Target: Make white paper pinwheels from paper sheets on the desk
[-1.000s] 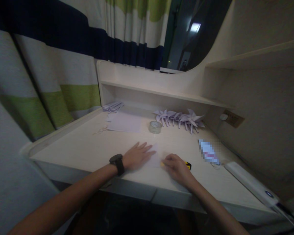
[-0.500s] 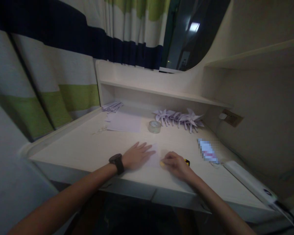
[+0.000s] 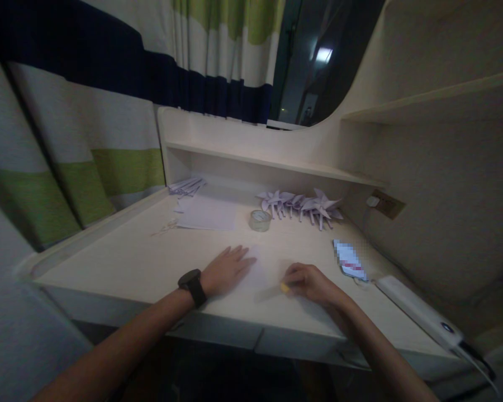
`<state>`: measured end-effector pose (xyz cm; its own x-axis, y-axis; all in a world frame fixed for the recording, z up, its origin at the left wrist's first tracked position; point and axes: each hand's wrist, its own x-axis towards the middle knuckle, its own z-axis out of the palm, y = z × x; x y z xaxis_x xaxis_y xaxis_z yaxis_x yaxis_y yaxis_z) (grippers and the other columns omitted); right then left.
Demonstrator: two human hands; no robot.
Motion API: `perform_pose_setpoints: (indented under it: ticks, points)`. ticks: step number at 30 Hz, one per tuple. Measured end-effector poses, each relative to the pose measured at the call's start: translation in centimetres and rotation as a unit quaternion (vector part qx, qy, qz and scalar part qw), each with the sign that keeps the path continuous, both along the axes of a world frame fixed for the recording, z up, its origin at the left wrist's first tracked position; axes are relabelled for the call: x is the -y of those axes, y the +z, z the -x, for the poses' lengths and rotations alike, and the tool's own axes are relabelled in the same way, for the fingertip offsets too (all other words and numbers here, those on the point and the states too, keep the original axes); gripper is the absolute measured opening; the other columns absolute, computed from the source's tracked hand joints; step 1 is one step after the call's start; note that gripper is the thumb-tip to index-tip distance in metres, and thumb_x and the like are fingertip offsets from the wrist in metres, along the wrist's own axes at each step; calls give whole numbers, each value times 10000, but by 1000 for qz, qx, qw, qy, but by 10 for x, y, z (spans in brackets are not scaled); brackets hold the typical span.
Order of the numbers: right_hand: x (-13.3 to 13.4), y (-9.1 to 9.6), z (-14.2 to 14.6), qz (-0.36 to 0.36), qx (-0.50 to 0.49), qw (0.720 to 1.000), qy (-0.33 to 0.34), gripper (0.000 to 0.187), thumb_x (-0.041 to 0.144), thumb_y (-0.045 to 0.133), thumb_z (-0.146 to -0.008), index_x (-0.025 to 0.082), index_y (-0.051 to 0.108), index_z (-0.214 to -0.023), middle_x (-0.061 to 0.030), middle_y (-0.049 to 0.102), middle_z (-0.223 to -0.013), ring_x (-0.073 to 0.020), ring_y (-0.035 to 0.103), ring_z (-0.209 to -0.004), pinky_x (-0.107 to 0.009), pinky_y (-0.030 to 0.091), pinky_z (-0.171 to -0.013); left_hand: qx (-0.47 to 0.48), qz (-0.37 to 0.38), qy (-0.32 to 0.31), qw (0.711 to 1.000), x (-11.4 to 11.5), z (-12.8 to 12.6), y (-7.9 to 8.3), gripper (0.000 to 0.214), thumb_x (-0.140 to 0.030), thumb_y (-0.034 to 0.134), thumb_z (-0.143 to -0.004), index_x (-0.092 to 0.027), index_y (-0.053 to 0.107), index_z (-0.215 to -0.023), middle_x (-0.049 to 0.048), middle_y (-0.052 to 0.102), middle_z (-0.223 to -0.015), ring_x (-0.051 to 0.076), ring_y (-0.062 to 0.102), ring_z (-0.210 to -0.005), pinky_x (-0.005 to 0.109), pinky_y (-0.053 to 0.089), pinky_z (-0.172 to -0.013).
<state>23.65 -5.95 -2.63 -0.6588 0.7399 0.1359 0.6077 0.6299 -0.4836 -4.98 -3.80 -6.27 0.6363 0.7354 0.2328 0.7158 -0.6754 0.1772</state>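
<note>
My left hand (image 3: 226, 271), with a dark watch (image 3: 193, 283) on its wrist, lies flat with fingers spread. Its fingertips rest at the left side of a small white sheet of paper (image 3: 257, 265) near the front of the desk. To the right of that sheet, my right hand (image 3: 308, 282) is closed around a yellow utility knife (image 3: 284, 287). A blurred, thin blade points left from the knife, close to the paper's lower edge. Most of the knife's handle is hidden in the fingers.
Behind the hands are a roll of clear tape (image 3: 260, 221), larger paper sheets (image 3: 209, 212), rolled paper sticks (image 3: 187, 186) and several paper pinwheels (image 3: 304, 205). At the right lie a phone (image 3: 350, 260) and a white power strip (image 3: 419, 312). Thin strings (image 3: 165, 226) lie at left.
My right hand has moved a little right, away from the paper, and the knife has turned so its blade points left. My left hand stays on the sheet. The view has shifted slightly.
</note>
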Motion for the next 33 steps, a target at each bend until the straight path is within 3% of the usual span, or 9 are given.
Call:
perform_pose_setpoints:
  ticks: [3, 6, 9, 13, 17, 21, 25, 29, 33]
  points:
    - [-3, 7, -13, -2, 25, 999, -34, 179, 313, 667, -774, 204, 735, -899, -46, 653, -880, -175, 609, -807, -248, 429, -724, 23, -19, 28, 999, -2, 2, -2, 462, -408, 223, -978, -244, 477, -1326, 95, 395, -1441, 248, 336, -1330, 446, 228, -1085]
    - [-10, 7, -19, -52, 89, 987, -124, 211, 360, 609, -812, 185, 728, -816, -51, 643, -803, -170, 597, -734, -241, 404, -670, 48, -43, 55, 996, 0, 2, 0, 468, -408, 251, -970, -183, 537, -1264, 128, 461, -1386, 252, 406, -1282, 413, 262, -1078]
    - [-27, 1, -14, -109, 168, 946, -256, 363, 442, 524, -854, 152, 713, -746, -100, 645, -795, -195, 599, -732, -264, 395, -676, 48, -49, 39, 997, 5, 0, 4, 519, -524, 344, -920, -181, 534, -1260, 135, 445, -1397, 278, 412, -1275, 411, 277, -1071]
    - [-69, -7, -1, -111, 200, 885, -405, 442, 445, 455, -895, 78, 697, -933, -195, 634, -987, -246, 615, -881, -289, 410, -745, 35, -28, 18, 999, 10, 0, 6, 686, -648, 470, -808, -194, 469, -1323, 134, 366, -1452, 303, 371, -1305, 415, 290, -1065]
    - [-109, -9, 2, -104, 193, 868, -445, 439, 410, 458, -903, 43, 671, -1015, -232, 614, -1045, -279, 607, -958, -318, 412, -781, 52, -29, 16, 998, 10, 0, 3, 548, -548, 451, -872, -222, 468, -1313, 99, 367, -1457, 257, 373, -1310, 391, 306, -1064]
    - [-124, -10, -1, -100, 187, 858, -468, 436, 409, 483, -889, 35, 669, -1016, -238, 622, -1032, -289, 619, -936, -323, 426, -749, 66, -31, 8, 997, 10, 0, 2, 492, -500, 477, -879, -242, 480, -1297, 85, 391, -1445, 246, 394, -1297, 397, 326, -1056]
    - [-119, -10, -1, -112, 185, 853, -475, 445, 443, 502, -873, 53, 677, -996, -230, 625, -1022, -281, 614, -934, -316, 429, -746, 102, -26, -9, 994, 9, -1, 3, 487, -464, 544, -855, -235, 497, -1282, 90, 406, -1433, 238, 381, -1303, 399, 316, -1068]
    - [-108, -5, 8, -152, 177, 854, -465, 427, 455, 484, -880, 99, 678, -1014, -216, 603, -1090, -301, 543, -1061, -339, 411, -812, 178, -14, -37, 983, 4, -1, 4, 483, -421, 665, -779, -230, 564, -1211, 98, 402, -1424, 250, 364, -1304, 405, 315, -1073]
    - [-97, 1, 23, -173, 129, 889, -403, 386, 421, 428, -909, 147, 692, -974, -160, 646, -1015, -253, 566, -998, -309, 409, -781, 252, 11, -59, 966, -4, 0, 4, 346, -335, 728, -730, -242, 661, -1056, 85, 426, -1392, 249, 424, -1249, 386, 373, -1028]
